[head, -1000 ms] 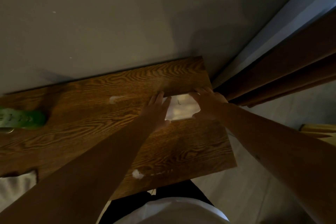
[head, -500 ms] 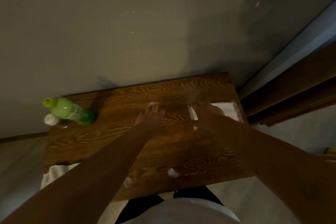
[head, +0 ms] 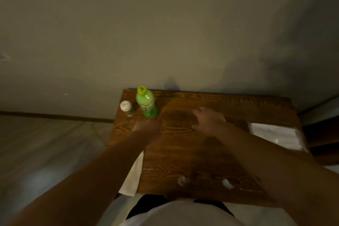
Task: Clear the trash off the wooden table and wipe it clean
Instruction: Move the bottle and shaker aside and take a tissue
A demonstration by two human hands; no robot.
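The wooden table [head: 183,154] stands against a grey wall. A green plastic bottle [head: 146,103] stands at its back left, beside a small white-capped container [head: 126,108]. My left hand [head: 146,126] lies just in front of the bottle's base, fingers pointing at it, blurred and apart from it. My right hand [head: 207,120] is palm down on the middle of the table with curled fingers; a bit of white shows at its far edge. A white paper sheet [head: 275,134] lies at the right edge. Two small white scraps [head: 183,180] [head: 227,183] lie near the front edge.
A white cloth [head: 132,176] hangs over the table's left front edge. Pale floor [head: 45,152] spreads to the left, and dark wooden furniture [head: 322,134] stands right of the table. My body is against the front edge.
The view has swung left, bringing the bottle and container fully in. Both hands left the white paper and moved left across the table; the left hand now reaches the bottle's base.
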